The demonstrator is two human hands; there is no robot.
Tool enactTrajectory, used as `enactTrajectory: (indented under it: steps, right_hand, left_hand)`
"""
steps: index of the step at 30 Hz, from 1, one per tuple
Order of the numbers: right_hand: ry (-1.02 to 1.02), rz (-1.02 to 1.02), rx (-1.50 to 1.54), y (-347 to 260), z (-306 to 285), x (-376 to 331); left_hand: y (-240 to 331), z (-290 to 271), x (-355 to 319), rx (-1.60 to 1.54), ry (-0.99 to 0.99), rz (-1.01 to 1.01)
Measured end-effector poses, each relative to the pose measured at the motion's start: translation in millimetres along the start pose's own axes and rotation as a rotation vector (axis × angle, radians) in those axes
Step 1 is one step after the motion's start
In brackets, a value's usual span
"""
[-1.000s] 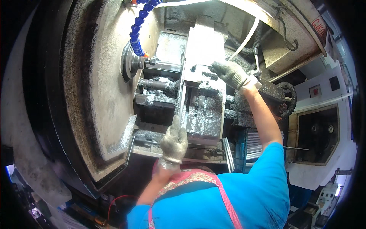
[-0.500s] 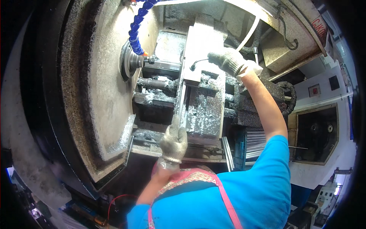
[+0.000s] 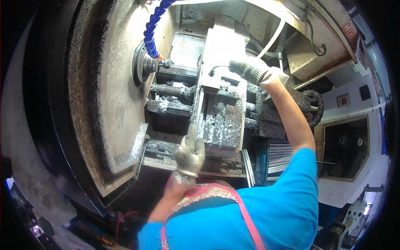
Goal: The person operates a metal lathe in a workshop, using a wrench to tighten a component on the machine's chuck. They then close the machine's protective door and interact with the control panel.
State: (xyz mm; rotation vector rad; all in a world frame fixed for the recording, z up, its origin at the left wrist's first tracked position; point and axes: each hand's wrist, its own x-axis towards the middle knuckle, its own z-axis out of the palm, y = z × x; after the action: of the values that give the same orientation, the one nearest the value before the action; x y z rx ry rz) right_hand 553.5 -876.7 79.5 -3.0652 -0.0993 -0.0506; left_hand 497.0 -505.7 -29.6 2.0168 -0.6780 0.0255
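My left hand (image 3: 189, 152), in a grey knit glove, grips the lower edge of a narrow upright metal plate (image 3: 199, 108) on the lathe's tool slide (image 3: 227, 125), which is covered in silvery chips. My right hand (image 3: 250, 68), also gloved, reaches up and closes on a black bent hex key (image 3: 216, 68) set into the top block of the slide (image 3: 221, 41). To the left, the spindle chuck (image 3: 143, 64) faces the slide, holding a short stub.
A blue segmented coolant hose (image 3: 152, 25) hangs over the chuck. The chip-crusted round housing wall (image 3: 108, 96) curves along the left. A white hose (image 3: 273, 37) runs at the top right. Metal bars (image 3: 275, 156) and another machine's dark opening (image 3: 346, 146) lie at the right.
My right hand has risen a little with the hex key, swinging it up and leftward. My left hand has stayed on the plate's edge.
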Motion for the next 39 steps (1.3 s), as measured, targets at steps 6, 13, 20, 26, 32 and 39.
enactTrajectory:
  steps: [6, 13, 20, 26, 32, 39]
  right_hand:
    - [-0.032, 0.05, 0.145, -16.9, -7.4, -12.9]
    - [-0.08, 0.09, 0.097, -19.1, 0.1, -12.5]
    - [-0.096, 0.074, 0.179, -23.2, 5.8, -22.4]
    - [-0.208, 0.178, 0.245, -53.7, -15.3, -23.2]
    - [-0.194, 0.185, 0.202, -39.5, -13.0, -18.6]
    - [-0.2, 0.072, 0.252, -16.9, -6.5, -11.1]
  left_hand:
    - [0.5, -0.5, -0.9, -0.07, -0.018, -0.047]
    - [1.9, -1.3, -0.7, -0.043, -0.041, -0.069]
    - [2.2, -0.9, -0.5, -0.062, -0.034, -0.066]
    - [1.8, -2.1, -0.8, -0.021, -0.038, -0.073]
    - [5.9, -3.8, 0.8, -0.042, -0.03, -0.05]
    - [1.5, -0.2, -1.5, -0.053, -0.027, -0.054]
